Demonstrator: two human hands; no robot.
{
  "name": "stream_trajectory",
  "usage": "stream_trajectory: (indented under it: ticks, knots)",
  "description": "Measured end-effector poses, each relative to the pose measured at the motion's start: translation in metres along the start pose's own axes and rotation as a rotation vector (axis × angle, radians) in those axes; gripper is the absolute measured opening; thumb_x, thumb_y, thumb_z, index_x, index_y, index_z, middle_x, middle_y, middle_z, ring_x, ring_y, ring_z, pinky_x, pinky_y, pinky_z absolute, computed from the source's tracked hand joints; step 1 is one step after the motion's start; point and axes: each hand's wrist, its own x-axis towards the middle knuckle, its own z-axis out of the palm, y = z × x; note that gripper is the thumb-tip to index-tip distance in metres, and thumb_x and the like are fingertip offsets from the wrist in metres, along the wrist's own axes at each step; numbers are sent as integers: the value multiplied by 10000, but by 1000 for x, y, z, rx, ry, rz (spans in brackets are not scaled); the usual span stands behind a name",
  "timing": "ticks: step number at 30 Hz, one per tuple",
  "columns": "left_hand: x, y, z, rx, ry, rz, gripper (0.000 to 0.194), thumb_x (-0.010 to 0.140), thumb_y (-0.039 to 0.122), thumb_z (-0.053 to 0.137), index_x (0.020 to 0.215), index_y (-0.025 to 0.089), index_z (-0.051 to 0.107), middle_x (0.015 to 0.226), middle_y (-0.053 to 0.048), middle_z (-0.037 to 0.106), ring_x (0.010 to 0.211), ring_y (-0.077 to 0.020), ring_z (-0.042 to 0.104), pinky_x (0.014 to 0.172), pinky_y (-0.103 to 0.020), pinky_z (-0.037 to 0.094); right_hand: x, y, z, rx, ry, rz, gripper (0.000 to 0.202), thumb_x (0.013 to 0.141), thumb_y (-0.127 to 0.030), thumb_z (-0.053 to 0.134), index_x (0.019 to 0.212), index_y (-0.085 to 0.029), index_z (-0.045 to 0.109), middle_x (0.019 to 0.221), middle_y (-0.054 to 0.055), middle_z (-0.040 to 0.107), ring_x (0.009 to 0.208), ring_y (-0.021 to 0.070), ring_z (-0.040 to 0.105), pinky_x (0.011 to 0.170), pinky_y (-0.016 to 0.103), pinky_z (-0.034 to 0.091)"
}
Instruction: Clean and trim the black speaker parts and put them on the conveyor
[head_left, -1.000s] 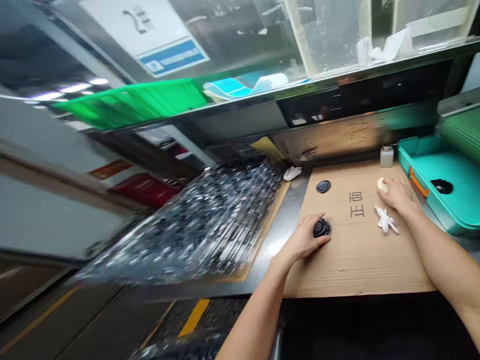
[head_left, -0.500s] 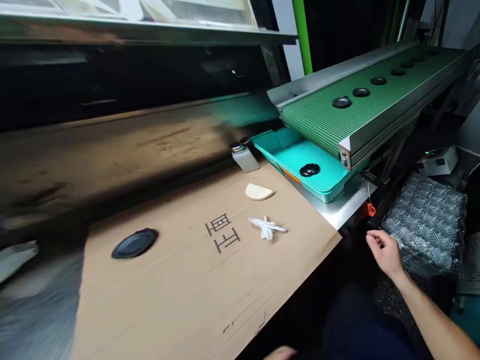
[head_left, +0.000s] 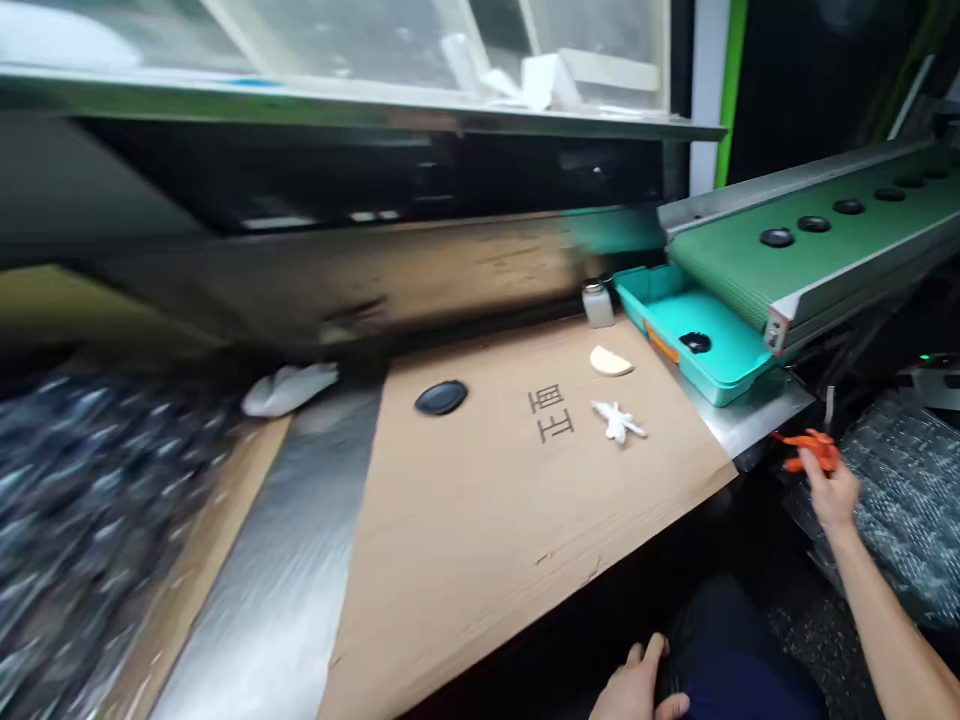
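Note:
My right hand (head_left: 832,495) is closed on an orange hand tool (head_left: 817,450) that looks like nippers, just off the right corner of the table; its jaws are not clear. My left hand (head_left: 637,685) is low at the bottom edge beside my leg, with fingers and thumb apart and nothing seen in it. On the cardboard sheet (head_left: 480,540) lie a flat black round part (head_left: 441,397), a cream half-disc (head_left: 610,361) and a crumpled white wrap (head_left: 618,421). Another black part (head_left: 695,342) rests in the teal tray (head_left: 724,390).
A green conveyor belt (head_left: 720,255) carrying several black parts ends over the tray. A small white bottle (head_left: 598,305) stands behind the cardboard. Clear bubbled plastic trays (head_left: 911,500) sit at the right, and a blurred dark stack (head_left: 90,520) at the left.
My right hand has reached the orange tool at the table corner and closed on it. My left hand has come further into view. The view has swung left.

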Motion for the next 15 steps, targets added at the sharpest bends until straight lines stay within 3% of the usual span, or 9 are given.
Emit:
stream_trajectory:
  ticks: [2, 3, 5, 8, 11, 13, 15]
  knots:
    - [-6, 12, -5, 5, -52, -25, 650, 800, 524, 651, 1364, 207, 581, 1407, -196, 565, 1306, -372, 549, 1077, -453, 428, -18, -25, -38, -12, 66, -100, 422, 816, -503, 715, 1029, -140, 746, 1017, 130, 746, 937, 293, 703, 917, 465, 547]
    - [-6, 16, -9, 15, -95, -23, 692, 784, 521, 668, 1387, 195, 572, 1458, -211, 524, 1360, -394, 496, 1098, -476, 411, -27, -37, -55, 11, 34, -161, 396, 802, -477, 736, 1029, -153, 740, 1033, 126, 738, 935, 294, 705, 902, 463, 558]
    - [-3, 19, -18, 42, -174, 2, 778, 717, 522, 732, 1395, 176, 574, 1483, -231, 498, 1370, -435, 473, 1087, -511, 424, -45, -56, -75, 19, -377, -204, 387, 770, -454, 770, 1051, -190, 739, 1125, 121, 716, 1008, 301, 696, 889, 426, 577]
    - [11, 9, -29, -47, -198, 52, 700, 663, 512, 796, 1274, 199, 662, 1274, -197, 656, 1177, -418, 622, 981, -513, 500, -78, -77, -72, -44, -1027, -33, 310, 916, -466, 602, 1032, -218, 747, 1038, 96, 742, 926, 245, 718, 805, 337, 600]
    - [28, -9, -25, -580, -108, 58, 636, 715, 567, 773, 1238, 224, 659, 1131, -134, 700, 1031, -314, 675, 903, -458, 546, -112, -93, -54, -138, -1407, 21, 326, 985, -462, 496, 1047, -229, 715, 967, 57, 733, 836, 196, 707, 773, 288, 581]
    - [40, -19, -15, -1112, -17, 40, 666, 782, 601, 717, 1317, 228, 585, 1132, -119, 680, 971, -246, 683, 839, -405, 573, -128, -99, -48, -246, -1479, -30, 316, 1003, -466, 459, 1112, -250, 661, 991, 46, 718, 850, 195, 698, 772, 287, 563]
    - [49, -24, -3, -1507, 72, -14, 669, 825, 611, 677, 1344, 214, 537, 1072, -108, 670, 878, -199, 689, 757, -352, 584, -136, -102, -48, -376, -1471, -91, 316, 1015, -483, 414, 1140, -269, 610, 980, 50, 712, 839, 210, 698, 738, 302, 551]
